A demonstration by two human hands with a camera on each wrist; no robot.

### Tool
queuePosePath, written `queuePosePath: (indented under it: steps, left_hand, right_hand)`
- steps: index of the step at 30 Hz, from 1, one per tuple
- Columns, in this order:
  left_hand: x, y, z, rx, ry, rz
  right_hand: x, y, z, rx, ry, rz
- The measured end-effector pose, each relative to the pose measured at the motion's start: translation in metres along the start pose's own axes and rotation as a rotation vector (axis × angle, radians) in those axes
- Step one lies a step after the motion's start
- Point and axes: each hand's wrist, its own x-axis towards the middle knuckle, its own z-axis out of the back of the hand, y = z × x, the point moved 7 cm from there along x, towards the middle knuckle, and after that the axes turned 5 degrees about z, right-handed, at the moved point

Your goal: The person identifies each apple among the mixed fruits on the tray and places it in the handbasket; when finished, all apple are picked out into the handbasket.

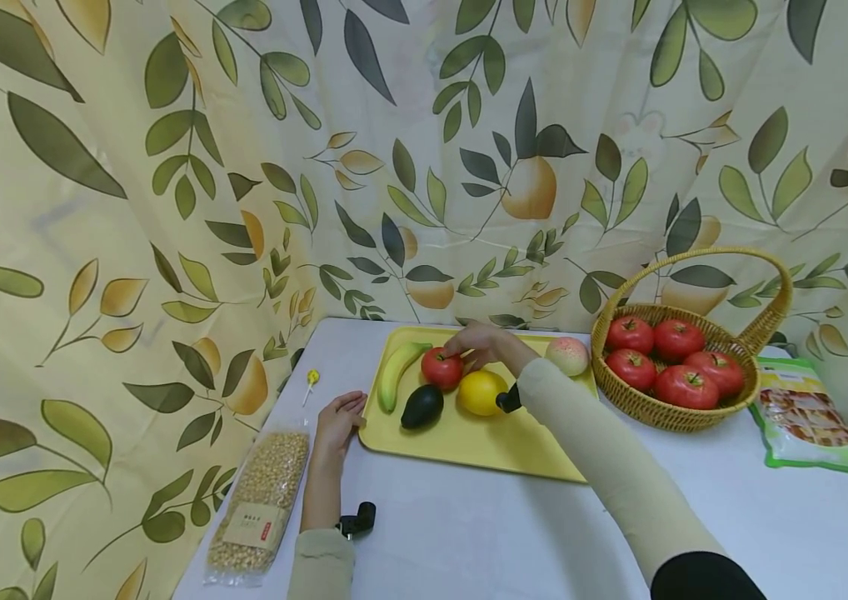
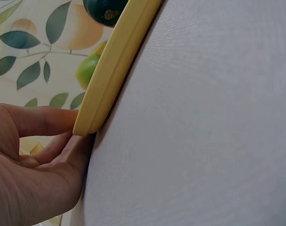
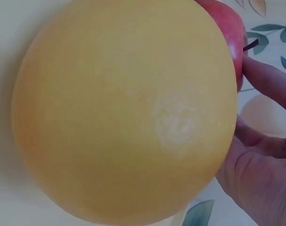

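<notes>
On the left, my left hand (image 1: 339, 419) grips the near left corner of the yellow tray (image 1: 431, 446), and the left wrist view shows thumb and fingers at its rim (image 2: 103, 94). My right hand (image 1: 486, 343) reaches over the tray and holds a red apple (image 1: 439, 369) from its right side. A short dark stem stands out from the apple (image 3: 230, 28) in the right wrist view, where a yellow lemon (image 3: 124, 113) hides much of the hand. Around the apple lie a banana (image 1: 396, 377), a dark avocado (image 1: 422, 407) and the lemon (image 1: 481, 392).
A pink peach (image 1: 568, 356) sits at the tray's far right. Beside it stands a wicker basket (image 1: 641, 406) with several red fruits, and a green-edged food packet (image 1: 806, 412). Left of the tray are a yellow lollipop (image 1: 312, 377) and a clear bag of beige grains (image 1: 265, 475).
</notes>
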Motion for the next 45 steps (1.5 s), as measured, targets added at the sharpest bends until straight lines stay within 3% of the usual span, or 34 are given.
queuePosePath:
  steps: [18,29,45]
  left_hand:
    - [-0.007,0.0,-0.001,-0.012,0.033,0.009]
    - [0.0,0.001,-0.001,-0.019,0.016,-0.021]
    - [0.003,0.003,0.0,-0.023,0.012,-0.002]
  right_hand:
    - [-0.002,-0.006,0.001,0.011,-0.084,0.039]
    - [-0.01,-0.002,0.004,0.018,-0.129,0.079]
    - [-0.026,0.009,0.004,0.054,-0.127,0.134]
